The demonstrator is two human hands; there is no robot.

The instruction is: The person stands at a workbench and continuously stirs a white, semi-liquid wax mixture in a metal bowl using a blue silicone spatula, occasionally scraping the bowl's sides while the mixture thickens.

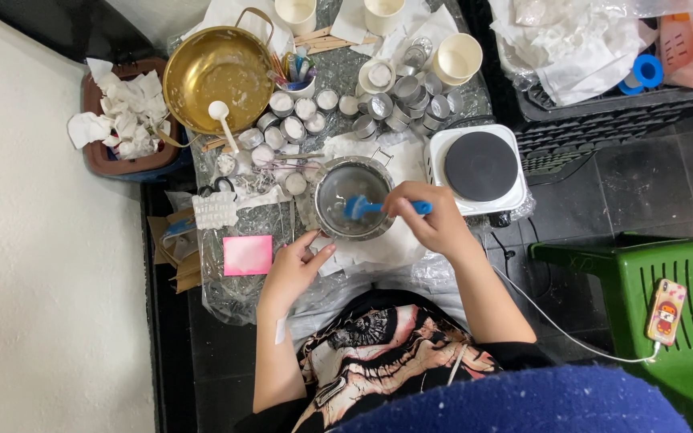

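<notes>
At centre frame, your right hand (435,220) clamps its fingers on a blue silicone brush (378,208), bristles down in the small steel pot (353,196); your left hand (294,269) rests beside it, fingers loosely together. The pot looks rigid, light and slick, so steady it by the rim; the brush head flexes
</notes>
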